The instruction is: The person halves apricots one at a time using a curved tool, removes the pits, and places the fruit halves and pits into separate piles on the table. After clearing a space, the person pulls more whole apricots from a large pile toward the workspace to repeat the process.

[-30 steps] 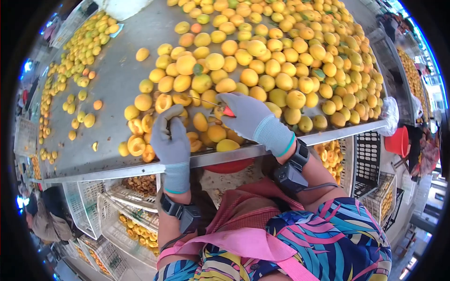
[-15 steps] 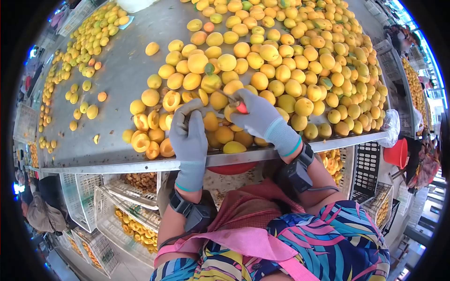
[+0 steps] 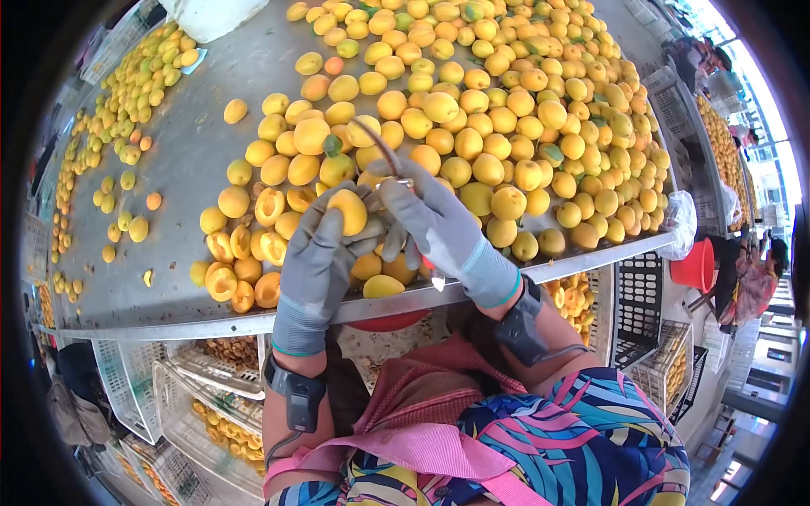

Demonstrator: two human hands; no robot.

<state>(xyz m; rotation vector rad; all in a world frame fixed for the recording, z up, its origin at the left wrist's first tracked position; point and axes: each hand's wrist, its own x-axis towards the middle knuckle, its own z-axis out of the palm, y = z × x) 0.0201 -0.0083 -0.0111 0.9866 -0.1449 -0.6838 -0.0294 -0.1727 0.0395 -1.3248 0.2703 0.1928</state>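
Over the table's front edge, my left hand (image 3: 319, 253), in a grey glove, has its fingers closed round a whole yellow apricot (image 3: 347, 212). Close beside it, my gloved right hand (image 3: 434, 221) grips a knife with a thin curved blade (image 3: 377, 140) pointing up and away. Part of its red handle (image 3: 436, 277) shows below the fist. Cut apricot halves (image 3: 221, 283) lie to the left of my left hand, hollow sides partly up. A large pile of whole apricots (image 3: 506, 126) spreads behind and to the right of both hands.
The metal table (image 3: 160, 253) has a raised front rim. More apricots (image 3: 126, 101) lie at its far left. Below stand white crates (image 3: 181, 413) with apricot halves and a black crate (image 3: 637, 304). A red bucket (image 3: 693, 266) and a person (image 3: 755, 282) are at right.
My left hand now holds a whole apricot up in its fingers. The knife in my right hand has swung so its blade points up. The view has shifted slightly.
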